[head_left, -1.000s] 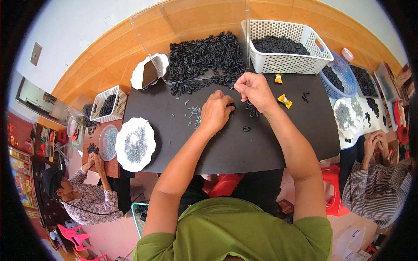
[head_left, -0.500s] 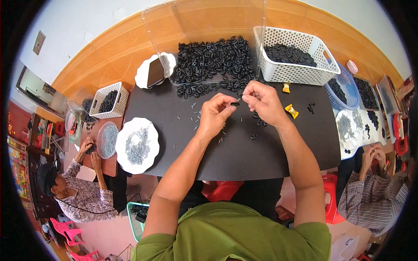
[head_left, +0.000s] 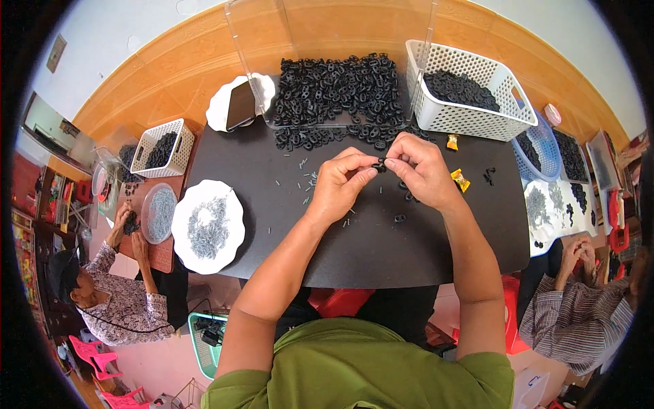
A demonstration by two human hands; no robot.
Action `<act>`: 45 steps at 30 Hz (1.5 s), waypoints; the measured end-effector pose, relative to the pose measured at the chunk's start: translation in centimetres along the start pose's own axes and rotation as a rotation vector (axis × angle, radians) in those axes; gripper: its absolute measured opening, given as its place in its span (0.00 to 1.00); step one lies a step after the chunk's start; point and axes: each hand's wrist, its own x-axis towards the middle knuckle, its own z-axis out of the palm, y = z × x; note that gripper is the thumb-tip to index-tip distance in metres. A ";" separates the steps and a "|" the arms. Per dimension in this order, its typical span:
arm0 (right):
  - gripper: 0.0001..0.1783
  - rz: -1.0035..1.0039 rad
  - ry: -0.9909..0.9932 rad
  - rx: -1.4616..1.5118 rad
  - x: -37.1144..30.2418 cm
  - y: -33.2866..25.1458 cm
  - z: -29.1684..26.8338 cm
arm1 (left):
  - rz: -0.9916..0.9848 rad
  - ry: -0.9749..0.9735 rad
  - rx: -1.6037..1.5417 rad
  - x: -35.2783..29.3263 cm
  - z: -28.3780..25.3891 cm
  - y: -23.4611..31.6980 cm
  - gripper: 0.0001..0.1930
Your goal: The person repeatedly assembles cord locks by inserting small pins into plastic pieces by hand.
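Both hands meet over the middle of the black table [head_left: 381, 252]: left hand [head_left: 340, 183] and right hand [head_left: 421, 167] pinch the same small black ring part [head_left: 379, 164] between thumb and fingertips, closed on it from either side, held just above the tabletop. Can't tell if a pin is in the left fingers, too small. Loose grey pins [head_left: 304, 178] are scattered on the table just left of the left hand, a few stray black rings [head_left: 400, 219] lie under and beside the right wrist. Behind the hands, a big pile of black rings [head_left: 334, 88] sits in and spills out of a clear tray [head_left: 259, 102]. A white slotted basket [head_left: 477, 116] with more black parts is to the right of the pile. A white plate of grey pins [head_left: 207, 226] rests on the table's left edge. A phone [head_left: 240, 105] lies on a white dish at rear left. Two yellow wrapped bits [head_left: 460, 179] sit right of the right hand. Other people are seated at lower left and lower right, their own hands on their own parts.
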 end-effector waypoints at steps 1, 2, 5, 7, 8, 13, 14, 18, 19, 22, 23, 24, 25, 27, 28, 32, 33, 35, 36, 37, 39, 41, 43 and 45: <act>0.05 0.004 -0.008 -0.004 0.0 0.0 0.1 | -0.002 0.002 -0.003 -0.1 -0.1 0.1 0.06; 0.05 0.006 -0.011 -0.004 0.0 -0.1 0.2 | -0.034 -0.014 -0.024 -0.1 -0.1 0.1 0.06; 0.05 0.001 -0.034 -0.046 -0.1 -0.2 0.3 | -0.075 -0.039 -0.030 -0.1 -0.3 0.0 0.05; 0.05 0.044 -0.039 -0.042 -0.1 -0.3 0.3 | -0.084 -0.049 -0.016 -0.2 -0.2 -0.2 0.05; 0.05 0.044 -0.040 -0.042 -0.1 -0.2 0.3 | -0.104 -0.045 -0.024 -0.2 -0.1 -0.2 0.05; 0.05 0.112 -0.047 -0.020 -0.1 0.0 0.3 | -0.153 -0.013 -0.046 -0.2 0.0 -0.2 0.06; 0.05 0.111 -0.050 -0.020 -0.1 0.1 0.3 | -0.154 -0.019 -0.029 -0.2 0.0 -0.3 0.06; 0.05 0.130 -0.042 0.029 -0.2 0.4 0.7 | -0.254 -0.016 -0.089 -0.3 0.3 -0.2 0.06; 0.06 0.167 -0.047 0.045 -0.2 0.4 0.7 | -0.255 -0.014 -0.090 -0.3 0.3 -0.2 0.06; 0.06 0.111 -0.052 0.006 -0.2 0.3 0.7 | -0.273 0.002 -0.137 -0.3 0.4 -0.3 0.06; 0.06 0.110 -0.055 0.006 -0.2 0.5 0.7 | -0.292 -0.005 -0.152 -0.4 0.4 -0.4 0.06; 0.04 0.037 -0.039 -0.059 -0.2 0.7 0.8 | -0.312 -0.011 -0.167 -0.4 0.4 -0.5 0.07; 0.04 -0.038 -0.025 -0.123 -0.2 0.8 0.9 | -0.311 -0.007 -0.168 -0.3 0.4 -0.6 0.07; 0.06 -0.048 -0.024 -0.152 -0.2 0.3 1.1 | -0.288 0.040 -0.243 -0.3 0.5 -0.8 0.06; 0.10 -0.056 -0.017 -0.180 -0.3 0.0 1.2 | -0.288 0.044 -0.245 -0.3 0.5 -0.8 0.06; 0.15 -0.102 -0.026 -0.312 -0.4 -0.3 2.0 | -0.282 0.109 -0.245 -0.4 0.8 -0.9 0.06; 0.17 -0.146 0.002 -0.371 -0.4 -0.2 2.3 | -0.299 0.147 -0.308 -0.4 0.9 -0.9 0.06; 0.18 -0.189 0.027 -0.432 -0.4 -0.1 2.9 | -0.308 0.149 -0.294 -0.5 0.8 -0.9 0.07; 0.18 -0.206 0.040 -0.460 -0.5 0.0 3.2 | -0.317 0.147 -0.276 -0.5 0.7 -0.9 0.07; 0.19 -0.225 0.053 -0.487 -0.5 0.1 3.4 | -0.318 0.152 -0.279 -0.6 0.7 -0.9 0.07; 0.18 -0.254 0.057 -0.504 -0.4 0.2 3.9 | -0.295 0.164 -0.274 -0.7 0.6 -0.9 0.07; 0.18 -0.282 0.063 -0.524 -0.5 0.5 4.2 | -0.283 0.174 -0.263 -0.7 0.5 -1.4 0.07; 0.17 -0.264 0.051 -0.576 -0.7 1.0 4.6 | -0.271 0.183 -0.252 -0.7 0.5 -1.5 0.06; 0.16 -0.290 0.066 -0.594 -0.7 1.3 4.9 | -0.272 0.212 -0.201 -0.7 0.5 -1.1 0.06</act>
